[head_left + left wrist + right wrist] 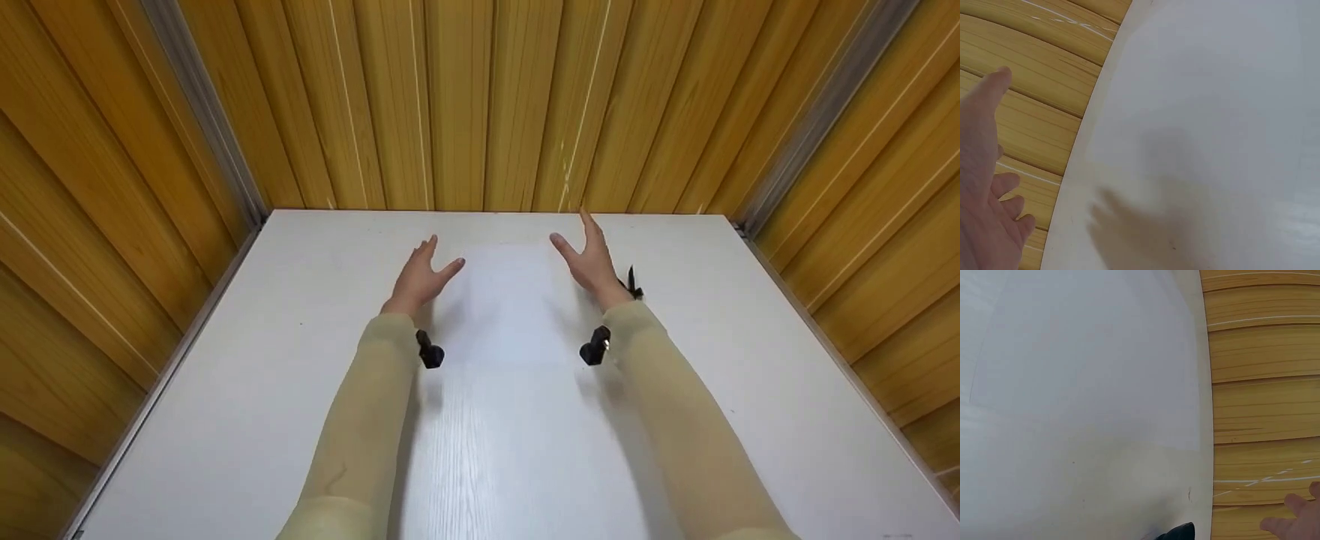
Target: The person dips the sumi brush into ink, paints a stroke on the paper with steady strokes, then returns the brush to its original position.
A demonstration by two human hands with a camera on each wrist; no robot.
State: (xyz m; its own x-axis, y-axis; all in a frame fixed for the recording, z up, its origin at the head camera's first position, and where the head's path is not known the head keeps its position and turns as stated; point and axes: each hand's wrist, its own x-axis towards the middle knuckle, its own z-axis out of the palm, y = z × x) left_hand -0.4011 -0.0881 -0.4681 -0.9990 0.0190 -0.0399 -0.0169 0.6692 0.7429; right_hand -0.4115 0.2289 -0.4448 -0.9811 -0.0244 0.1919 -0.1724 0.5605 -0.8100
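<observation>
Both hands are held above the white table point(300, 390), palms turned toward each other, with nothing gripped. The left hand point(420, 279) is spread with straight fingers, thumb apart. The right hand point(591, 259) is likewise spread wide, near the table's far edge by the wooden wall point(465, 105).

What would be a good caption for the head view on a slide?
Two open hands, left hand and right hand, held above a white table before wooden wall panels.

A white table point(480, 450) stands between yellow wooden panel walls point(480, 97) on left, right and far side.
</observation>
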